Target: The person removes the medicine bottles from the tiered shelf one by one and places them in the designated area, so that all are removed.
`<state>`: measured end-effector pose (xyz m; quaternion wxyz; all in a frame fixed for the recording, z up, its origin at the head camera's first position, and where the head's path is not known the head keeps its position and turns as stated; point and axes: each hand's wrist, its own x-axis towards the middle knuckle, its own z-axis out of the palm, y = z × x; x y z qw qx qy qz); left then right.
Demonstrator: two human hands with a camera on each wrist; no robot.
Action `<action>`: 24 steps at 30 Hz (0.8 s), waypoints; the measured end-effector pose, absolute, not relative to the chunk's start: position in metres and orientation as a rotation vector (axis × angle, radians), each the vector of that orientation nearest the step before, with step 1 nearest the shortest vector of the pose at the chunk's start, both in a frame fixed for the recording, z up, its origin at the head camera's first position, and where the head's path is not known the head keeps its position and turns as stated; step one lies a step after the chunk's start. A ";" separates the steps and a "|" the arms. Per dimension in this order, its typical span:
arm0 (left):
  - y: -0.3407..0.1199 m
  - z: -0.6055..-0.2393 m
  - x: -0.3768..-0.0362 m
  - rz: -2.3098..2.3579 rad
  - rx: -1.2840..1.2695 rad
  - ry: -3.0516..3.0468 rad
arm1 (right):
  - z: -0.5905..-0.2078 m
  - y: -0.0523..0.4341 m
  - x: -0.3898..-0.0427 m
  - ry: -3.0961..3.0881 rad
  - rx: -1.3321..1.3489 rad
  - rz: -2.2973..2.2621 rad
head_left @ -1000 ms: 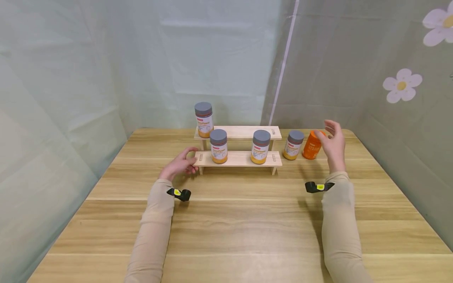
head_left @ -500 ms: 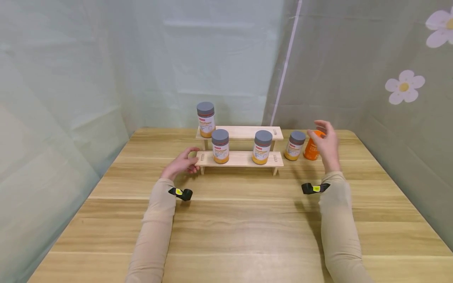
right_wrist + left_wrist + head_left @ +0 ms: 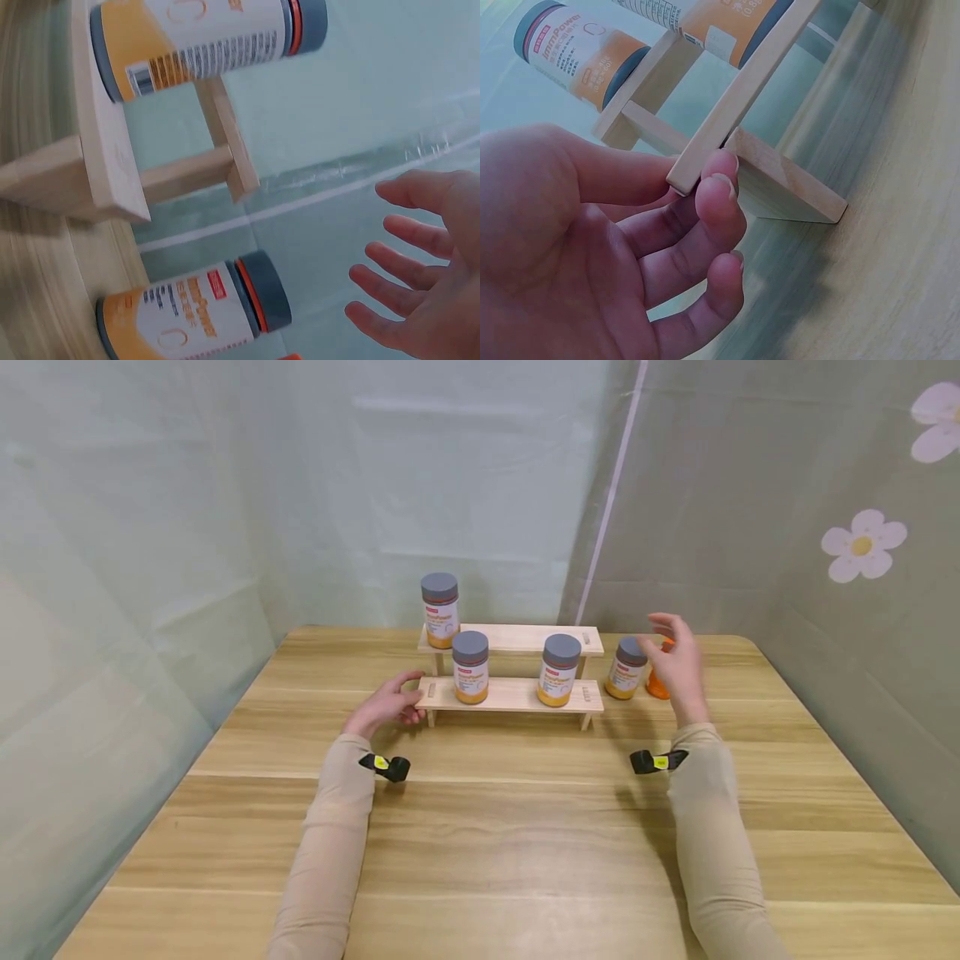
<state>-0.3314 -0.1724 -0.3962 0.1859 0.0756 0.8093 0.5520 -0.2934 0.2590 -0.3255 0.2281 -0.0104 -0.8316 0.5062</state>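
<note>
My left hand [image 3: 387, 706] pinches the left end of the lower tier of a two-tier wooden display shelf [image 3: 513, 695], thumb above and fingertips below in the left wrist view. Two grey-lidded supplement jars stand on that tier, one left [image 3: 471, 670] and one right [image 3: 559, 672]. A third jar [image 3: 440, 614] is at the left end of the upper tier. My right hand [image 3: 681, 670] hovers empty, fingers spread apart, just right of another grey-lidded jar [image 3: 180, 315] on the table. An orange jar [image 3: 657, 685] is mostly hidden behind that hand.
The wooden table [image 3: 510, 827] ends at a pale curtain [image 3: 465, 485] close behind the shelf. A grey curtain with flower prints [image 3: 862, 545] hangs along the right side.
My right hand has moved left from beside the orange jar toward the grey-lidded jar on the table, now covering much of the orange one. My left hand stays on the shelf end.
</note>
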 end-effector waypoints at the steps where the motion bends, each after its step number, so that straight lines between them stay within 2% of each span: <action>1: -0.172 -0.396 -0.332 1.551 0.214 2.281 | -0.325 0.257 -0.293 -2.290 -0.010 1.390; 14: -0.174 -0.396 -0.332 1.573 0.221 2.270 | -0.314 0.226 -0.293 -2.307 0.154 1.540; 24: -0.173 -0.397 -0.331 1.617 0.238 2.220 | -0.307 0.200 -0.296 -2.138 0.297 1.882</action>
